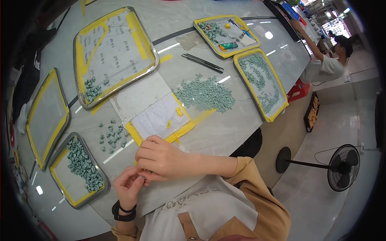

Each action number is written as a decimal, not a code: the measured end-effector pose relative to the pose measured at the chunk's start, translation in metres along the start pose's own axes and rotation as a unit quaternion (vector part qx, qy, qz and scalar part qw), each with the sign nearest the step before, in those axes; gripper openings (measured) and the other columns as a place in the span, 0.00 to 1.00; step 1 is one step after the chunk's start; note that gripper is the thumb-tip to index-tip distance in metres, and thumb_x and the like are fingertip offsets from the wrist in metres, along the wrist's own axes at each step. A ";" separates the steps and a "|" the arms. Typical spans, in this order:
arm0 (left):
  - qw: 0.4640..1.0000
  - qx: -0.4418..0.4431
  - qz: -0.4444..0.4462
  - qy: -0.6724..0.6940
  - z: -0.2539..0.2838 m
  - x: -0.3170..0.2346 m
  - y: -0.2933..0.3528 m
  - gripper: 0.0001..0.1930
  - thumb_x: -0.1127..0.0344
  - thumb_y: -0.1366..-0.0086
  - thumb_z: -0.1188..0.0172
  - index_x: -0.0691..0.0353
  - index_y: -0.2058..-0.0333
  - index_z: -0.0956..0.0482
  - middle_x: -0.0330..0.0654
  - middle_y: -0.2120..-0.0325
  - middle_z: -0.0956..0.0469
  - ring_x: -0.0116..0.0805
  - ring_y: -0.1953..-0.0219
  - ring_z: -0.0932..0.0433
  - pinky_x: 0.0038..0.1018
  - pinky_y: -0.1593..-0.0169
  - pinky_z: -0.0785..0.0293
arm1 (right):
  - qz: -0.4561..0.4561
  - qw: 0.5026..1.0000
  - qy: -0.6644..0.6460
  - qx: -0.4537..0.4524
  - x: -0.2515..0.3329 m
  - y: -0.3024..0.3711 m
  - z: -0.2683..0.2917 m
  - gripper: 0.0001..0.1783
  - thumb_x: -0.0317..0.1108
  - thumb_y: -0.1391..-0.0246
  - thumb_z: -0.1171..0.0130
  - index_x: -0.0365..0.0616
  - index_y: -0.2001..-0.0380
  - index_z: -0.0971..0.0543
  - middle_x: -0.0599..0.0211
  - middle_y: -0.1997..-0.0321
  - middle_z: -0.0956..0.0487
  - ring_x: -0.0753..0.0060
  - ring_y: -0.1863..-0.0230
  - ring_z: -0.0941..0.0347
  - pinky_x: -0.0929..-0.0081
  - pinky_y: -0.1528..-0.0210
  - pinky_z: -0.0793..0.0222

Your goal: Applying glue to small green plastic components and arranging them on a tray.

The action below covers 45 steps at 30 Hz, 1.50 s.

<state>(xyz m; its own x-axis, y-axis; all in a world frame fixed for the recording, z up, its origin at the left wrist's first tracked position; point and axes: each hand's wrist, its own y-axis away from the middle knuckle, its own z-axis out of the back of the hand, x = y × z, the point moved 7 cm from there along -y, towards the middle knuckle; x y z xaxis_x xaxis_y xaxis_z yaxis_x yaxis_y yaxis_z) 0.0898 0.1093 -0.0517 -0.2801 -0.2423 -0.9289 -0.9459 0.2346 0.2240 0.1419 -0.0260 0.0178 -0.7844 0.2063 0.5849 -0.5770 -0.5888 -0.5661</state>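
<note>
Close to my body, over the near edge of the table, my two hands meet fingertip to fingertip. My left hand [128,187], with a black band at its wrist, is closed in a pinch. Above and against it, my right hand [157,159] is closed too, its fingers curled downward. What they pinch is small and mostly covered by the fingers. Just beyond the hands lies a white sheet with yellow tape edges [155,119], bearing small yellow lumps [179,111]. Left of it are loose grey-green pieces [114,135]; a wide pile of smaller grey-green pieces [205,94] spreads beyond its right side.
At left, a tray [69,190] holds many grey-green pieces, beside a yellow-taped tray [48,116]. A large tray [114,48] and two smaller ones [219,20] [261,86] stand farther off. Black tweezers [202,63] lie mid-table. Right are a standing fan [343,167] and another person [327,64].
</note>
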 end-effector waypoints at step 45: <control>0.983 -0.095 -0.154 -0.016 0.010 -0.018 0.010 0.13 0.87 0.44 0.44 0.72 0.59 0.22 0.47 0.57 0.27 0.30 0.59 0.24 0.23 0.56 0.24 | -0.223 0.958 -0.175 0.045 -0.008 0.005 -0.038 0.04 0.26 0.47 0.46 0.41 0.70 0.31 0.62 0.65 0.32 0.64 0.63 0.37 0.72 0.58 0.42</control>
<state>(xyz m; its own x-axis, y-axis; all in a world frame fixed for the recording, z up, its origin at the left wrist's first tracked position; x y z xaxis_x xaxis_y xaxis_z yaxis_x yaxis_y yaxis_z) 0.0866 0.1255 -0.0361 0.0274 -0.2441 -0.9694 -0.9994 -0.0256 -0.0218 0.1364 -0.0002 -0.0116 -0.3307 0.1883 0.9248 -0.8031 -0.5708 -0.1709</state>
